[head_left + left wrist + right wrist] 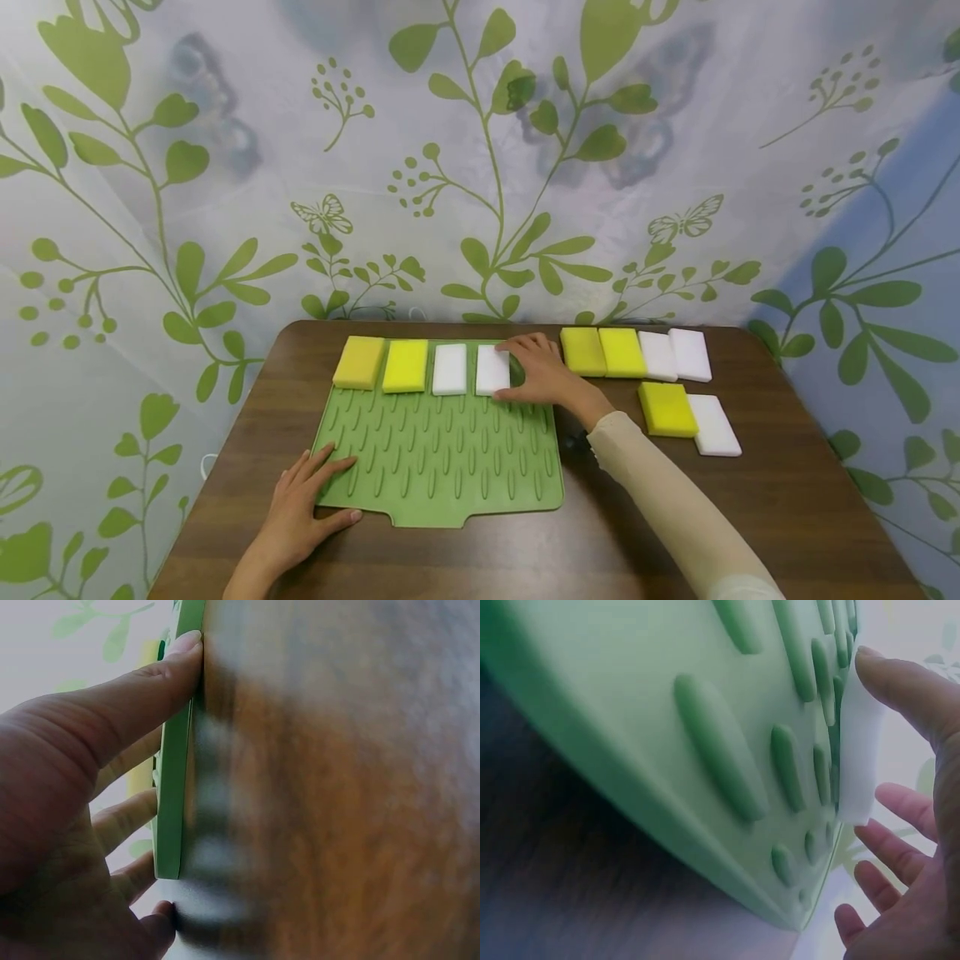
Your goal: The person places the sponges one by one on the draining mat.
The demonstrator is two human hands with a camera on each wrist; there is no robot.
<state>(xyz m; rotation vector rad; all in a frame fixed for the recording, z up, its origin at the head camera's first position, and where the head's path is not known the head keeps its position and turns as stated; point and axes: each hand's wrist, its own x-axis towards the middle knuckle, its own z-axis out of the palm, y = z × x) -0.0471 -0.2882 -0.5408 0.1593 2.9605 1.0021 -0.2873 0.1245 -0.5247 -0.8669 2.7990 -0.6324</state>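
Note:
A green ridged drying mat (427, 515) lies on the table. Along its far edge stand a dull yellow sponge (358, 363), a bright yellow sponge (405, 366), a white sponge (449, 369) and, rightmost, another white sponge (492, 371). My right hand (542, 372) holds that rightmost one, thumb at its near end and fingers at its far end. The same white sponge (859, 750) shows beside the thumb in the right wrist view. My left hand (295, 508) rests with spread fingers at the mat's near left corner; its thumb (176, 664) touches the mat's edge.
Right of the mat, a row holds a dull yellow sponge (582, 352), a bright yellow sponge (622, 352) and two white sponges (690, 354). Nearer lie a yellow sponge (667, 408) and a white sponge (715, 425). A leaf-patterned curtain (480, 167) hangs behind the brown table (637, 542).

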